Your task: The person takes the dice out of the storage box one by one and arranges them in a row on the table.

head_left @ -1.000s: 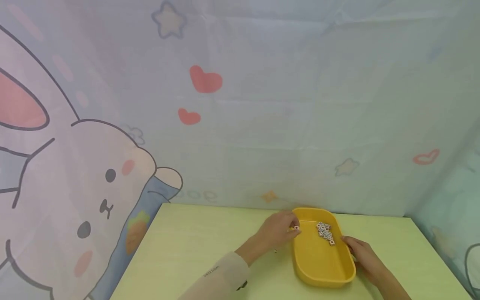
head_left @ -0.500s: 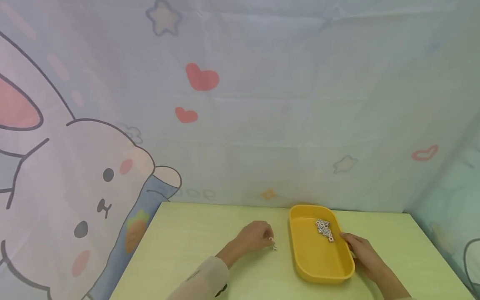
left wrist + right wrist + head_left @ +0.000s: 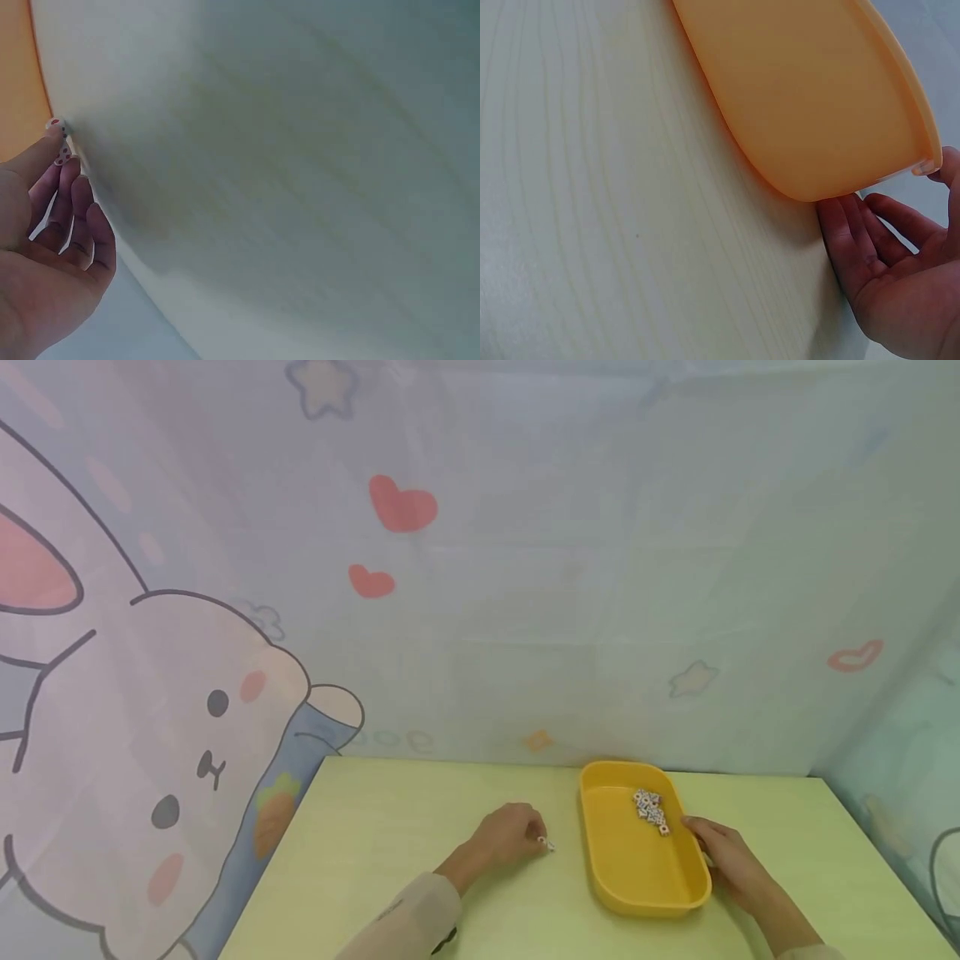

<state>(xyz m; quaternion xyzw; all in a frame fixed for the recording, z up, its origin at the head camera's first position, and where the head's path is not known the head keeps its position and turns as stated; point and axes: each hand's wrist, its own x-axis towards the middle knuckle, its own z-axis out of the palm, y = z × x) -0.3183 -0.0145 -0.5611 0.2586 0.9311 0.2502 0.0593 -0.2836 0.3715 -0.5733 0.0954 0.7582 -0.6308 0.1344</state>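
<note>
My left hand (image 3: 504, 837) is low over the table, left of the yellow tray (image 3: 611, 893), pinching a small white die (image 3: 62, 158) between thumb and fingers. Another white die (image 3: 55, 122) with a red spot sits right at the thumb tip; in the head view this close pair shows at the fingertips. My right hand (image 3: 731, 864) holds the tray's right side, thumb at the rim and fingers (image 3: 847, 225) under its outer wall. Several white dice (image 3: 651, 810) lie clustered inside the tray, toward its far right.
The pale yellow-green table (image 3: 390, 835) runs back to a cloth backdrop (image 3: 510, 652) printed with a rabbit and hearts. A dark cable (image 3: 933, 877) hangs at the far right.
My left hand has moved from the tray's left rim leftward to the table, where its fingertips have come closer to the second die. The right hand keeps its hold on the tray.
</note>
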